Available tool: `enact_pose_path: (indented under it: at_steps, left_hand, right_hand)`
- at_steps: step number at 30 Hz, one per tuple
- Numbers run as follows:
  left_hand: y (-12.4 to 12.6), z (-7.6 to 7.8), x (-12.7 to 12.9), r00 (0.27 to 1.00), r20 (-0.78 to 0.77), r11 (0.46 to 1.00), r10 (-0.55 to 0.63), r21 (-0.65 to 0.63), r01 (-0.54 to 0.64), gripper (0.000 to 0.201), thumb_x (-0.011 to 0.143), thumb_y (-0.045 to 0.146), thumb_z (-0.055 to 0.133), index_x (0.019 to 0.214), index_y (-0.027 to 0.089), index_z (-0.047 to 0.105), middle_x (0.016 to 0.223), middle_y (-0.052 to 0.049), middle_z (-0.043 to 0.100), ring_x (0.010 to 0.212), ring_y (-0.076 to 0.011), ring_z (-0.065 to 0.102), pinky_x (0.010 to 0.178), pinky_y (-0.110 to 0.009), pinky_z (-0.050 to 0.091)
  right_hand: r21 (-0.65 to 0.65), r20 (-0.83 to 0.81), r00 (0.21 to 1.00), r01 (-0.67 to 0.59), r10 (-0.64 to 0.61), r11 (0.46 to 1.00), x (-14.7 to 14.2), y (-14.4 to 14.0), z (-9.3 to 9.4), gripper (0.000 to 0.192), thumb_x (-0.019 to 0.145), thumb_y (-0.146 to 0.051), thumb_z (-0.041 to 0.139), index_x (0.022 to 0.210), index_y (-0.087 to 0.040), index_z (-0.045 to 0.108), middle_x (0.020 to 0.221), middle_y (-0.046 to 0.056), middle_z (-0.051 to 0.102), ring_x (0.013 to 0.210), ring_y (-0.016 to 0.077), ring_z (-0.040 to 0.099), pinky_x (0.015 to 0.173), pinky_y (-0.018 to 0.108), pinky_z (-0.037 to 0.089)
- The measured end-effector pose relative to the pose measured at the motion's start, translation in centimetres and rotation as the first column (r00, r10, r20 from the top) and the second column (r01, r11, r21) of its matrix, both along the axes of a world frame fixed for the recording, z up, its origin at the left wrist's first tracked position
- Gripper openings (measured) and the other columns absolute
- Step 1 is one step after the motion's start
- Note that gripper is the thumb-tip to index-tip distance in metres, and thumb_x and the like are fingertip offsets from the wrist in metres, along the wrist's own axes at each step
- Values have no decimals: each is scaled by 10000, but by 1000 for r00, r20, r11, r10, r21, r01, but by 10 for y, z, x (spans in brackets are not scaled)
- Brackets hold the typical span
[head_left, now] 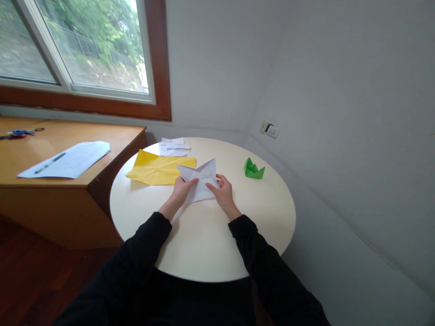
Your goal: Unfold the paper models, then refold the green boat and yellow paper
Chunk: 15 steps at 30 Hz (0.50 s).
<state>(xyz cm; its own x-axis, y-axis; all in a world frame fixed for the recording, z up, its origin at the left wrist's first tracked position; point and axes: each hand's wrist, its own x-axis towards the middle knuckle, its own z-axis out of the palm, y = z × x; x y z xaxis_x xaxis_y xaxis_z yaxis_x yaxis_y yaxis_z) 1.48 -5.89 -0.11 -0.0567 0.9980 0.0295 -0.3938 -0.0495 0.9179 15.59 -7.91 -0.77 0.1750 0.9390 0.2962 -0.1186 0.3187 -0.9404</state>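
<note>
Together, the person's left hand and right hand pinch a creased white paper sheet with two pointed far corners, thumbs on its near face, over the middle of a round, cream-white desk. A creased yellow paper sheet lies just left of it, with white paper pieces beyond; a folded green paper shape sits apart, to the right.

Our black left sleeve and matching right sleeve, long and plain, both creased at the cuffs, our bare left hand and bare right hand beyond the cuffs, our black clothing inboard of the cuffs
</note>
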Motion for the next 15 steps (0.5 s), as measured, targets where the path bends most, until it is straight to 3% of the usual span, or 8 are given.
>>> enact_pose_path:
  at_steps: [15]
  left_hand:
    - [-1, 3, 0, 1000, -1, 1000, -7, -12, 7, 415, 431, 260, 811, 785, 100, 664, 830, -114, 711, 731, -241, 653, 680, -344, 512]
  right_hand:
    - [1, -5, 1000, 5, -5, 1000, 0, -1, 1, 446, 553, -300, 769, 918, -190, 536, 723, -1, 675, 669, 175, 656, 631, 305, 536]
